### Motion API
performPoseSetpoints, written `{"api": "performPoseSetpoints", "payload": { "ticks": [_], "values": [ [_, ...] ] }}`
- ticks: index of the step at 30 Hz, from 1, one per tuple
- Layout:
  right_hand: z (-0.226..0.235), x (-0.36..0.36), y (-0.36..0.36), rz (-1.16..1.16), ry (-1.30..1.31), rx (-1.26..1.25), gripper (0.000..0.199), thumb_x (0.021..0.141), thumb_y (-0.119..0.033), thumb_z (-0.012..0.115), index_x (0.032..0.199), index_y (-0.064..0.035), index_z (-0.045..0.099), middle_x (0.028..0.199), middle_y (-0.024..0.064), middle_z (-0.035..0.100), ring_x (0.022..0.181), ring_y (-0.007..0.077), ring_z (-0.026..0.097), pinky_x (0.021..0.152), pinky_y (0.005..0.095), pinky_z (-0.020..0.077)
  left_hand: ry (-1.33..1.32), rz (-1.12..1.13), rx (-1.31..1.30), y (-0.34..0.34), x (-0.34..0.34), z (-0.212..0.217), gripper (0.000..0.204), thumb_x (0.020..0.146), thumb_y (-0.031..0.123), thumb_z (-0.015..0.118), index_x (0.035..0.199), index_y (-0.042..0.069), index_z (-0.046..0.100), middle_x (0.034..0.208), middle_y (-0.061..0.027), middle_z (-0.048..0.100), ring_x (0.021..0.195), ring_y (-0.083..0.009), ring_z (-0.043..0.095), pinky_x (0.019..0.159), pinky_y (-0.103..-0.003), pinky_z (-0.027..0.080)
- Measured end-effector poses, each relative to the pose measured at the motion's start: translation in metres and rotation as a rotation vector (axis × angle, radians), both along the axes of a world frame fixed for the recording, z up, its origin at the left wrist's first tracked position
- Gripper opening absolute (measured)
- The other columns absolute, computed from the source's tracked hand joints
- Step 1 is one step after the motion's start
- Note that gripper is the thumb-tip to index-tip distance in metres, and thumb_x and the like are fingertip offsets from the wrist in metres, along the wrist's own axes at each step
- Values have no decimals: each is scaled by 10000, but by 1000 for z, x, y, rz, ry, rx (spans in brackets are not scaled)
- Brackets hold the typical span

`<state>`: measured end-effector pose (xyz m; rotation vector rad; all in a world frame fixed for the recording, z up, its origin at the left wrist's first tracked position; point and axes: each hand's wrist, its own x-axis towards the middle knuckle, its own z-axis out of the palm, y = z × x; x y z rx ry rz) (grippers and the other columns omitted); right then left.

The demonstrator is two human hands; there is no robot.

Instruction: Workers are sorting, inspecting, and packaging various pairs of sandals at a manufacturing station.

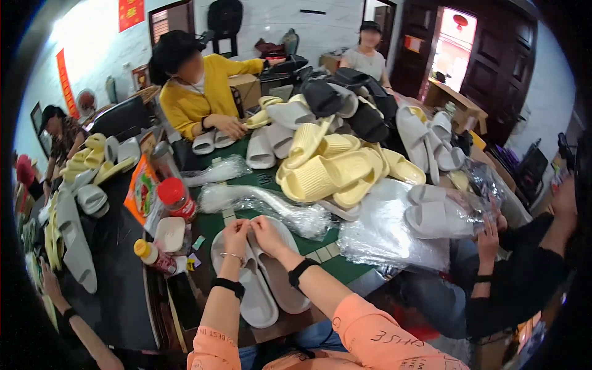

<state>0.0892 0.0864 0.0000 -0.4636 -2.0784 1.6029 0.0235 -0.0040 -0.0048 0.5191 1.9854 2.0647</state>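
A pair of pale grey slippers lies side by side at the table's near edge, heels toward me: the left slipper [258, 305] and the right slipper [288, 295]. Over their front part, my left hand [234, 239] and my right hand [266, 235] meet with fingertips pinched together. Anything between the fingers is too small or hidden to make out. Just beyond my hands lie a long bundle of clear plastic strands [277, 209] and a shorter bundle [219, 171] behind it.
Yellow slippers [314, 179] and grey ones pile up ahead. Clear plastic bags [394, 231] lie right of my arms, beside a co-worker's hands [488, 237] at grey slippers [428, 216]. Left stand a red-lidded jar [177, 197] and a yellow-capped bottle [154, 256]. Other people sit around.
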Motion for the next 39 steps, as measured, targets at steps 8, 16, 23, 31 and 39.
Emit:
{"api": "performPoseSetpoints", "payload": {
  "ticks": [8,16,23,31,39],
  "values": [
    [-2,-1,0,43,110,-6,195,830,-188,479,913,-12,473,814,150,570,771,283,552,676,326,424,83,62,43,4,4,-4,108,792,96,563,797,-11,575,698,0,556,612,-66,484,551,-198,395],
    [10,5,-3,65,56,-70,115,805,-123,519,843,-16,503,740,87,553,669,152,502,607,267,412,95,70,109,0,1,-4,112,790,99,566,815,-10,569,726,-15,561,640,-80,497,581,-205,402],
    [-9,-1,2,34,39,50,146,796,-134,522,859,-6,553,780,91,580,698,162,540,638,274,427,209,113,-99,1,-6,-19,169,765,171,589,820,12,606,697,-72,604,628,-142,560,576,-260,443],
    [-3,1,1,151,66,-347,64,819,-82,513,825,-20,527,740,13,536,646,71,465,569,198,388,29,39,30,2,5,-2,132,781,122,584,812,-6,581,711,-15,579,628,-72,518,563,-205,417],
    [-7,-2,5,152,65,-389,77,830,-99,513,848,-24,523,744,7,530,644,59,460,570,189,388,-5,-15,85,5,6,0,132,772,118,580,823,-4,572,719,-18,576,635,-72,510,583,-201,412]
  ]
}}
